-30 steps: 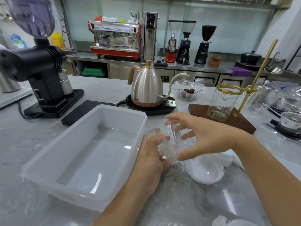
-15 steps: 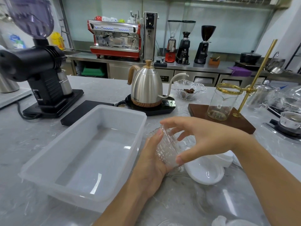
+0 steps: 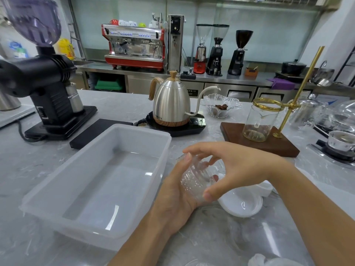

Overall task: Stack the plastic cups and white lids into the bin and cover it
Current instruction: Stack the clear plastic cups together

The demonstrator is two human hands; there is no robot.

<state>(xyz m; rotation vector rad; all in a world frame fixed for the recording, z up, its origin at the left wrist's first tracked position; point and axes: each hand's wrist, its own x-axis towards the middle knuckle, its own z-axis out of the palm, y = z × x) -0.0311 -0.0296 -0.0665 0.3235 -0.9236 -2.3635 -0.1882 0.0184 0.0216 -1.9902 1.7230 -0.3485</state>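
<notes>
Plastic cups, clear ribbed ones, are held up between both hands just off the bin's right wall, above the counter near its front edge. Honestly can't tell how many are nested there, the plastic is see-through and it all blurs together. The left hand cradles them from below and behind with its fingers curled round the side. The right hand comes over the top, thumb pinching the near rim and fingers arched over the far side.

The bin is a translucent rectangular tub sitting toward the front-left of the counter, nothing in it. The white lids lie in a small pile on the counter just right of the hands, under the right wrist. Further back there's a glass beaker on a dark wooden base, looks empty, and a fluted glass bowl with something brown in it. A steel kettle sits mid-counter behind the bin.

Versus a second ago: the cups sit a bit lower and deeper in the left palm, and the right hand has closed down over them more. Bin and lids haven't budged.
</notes>
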